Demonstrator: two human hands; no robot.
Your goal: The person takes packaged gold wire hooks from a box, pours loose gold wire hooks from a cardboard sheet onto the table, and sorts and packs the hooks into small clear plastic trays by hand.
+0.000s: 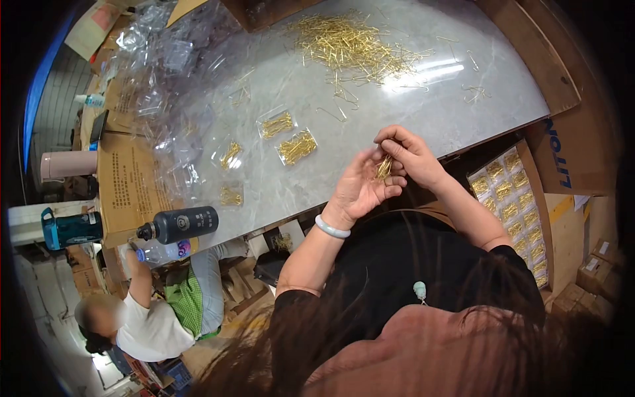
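Observation:
My left hand, a pale bangle on its wrist, is turned palm up and curled around a small bunch of gold wire hooks. Above the same bunch, my right hand has its thumb and fingers pinched together at the top of the hooks. The left fingertips are slightly blurred. A large pile of loose gold hooks lies across the table beyond my hands. To the left are clear packs of hooks, including one pack and another pack.
Clear plastic packaging heaps up on the left. A dark bottle lies near the table's edge beside a cardboard box. At right, a carton of filled packs stands below the table. Another person is at lower left.

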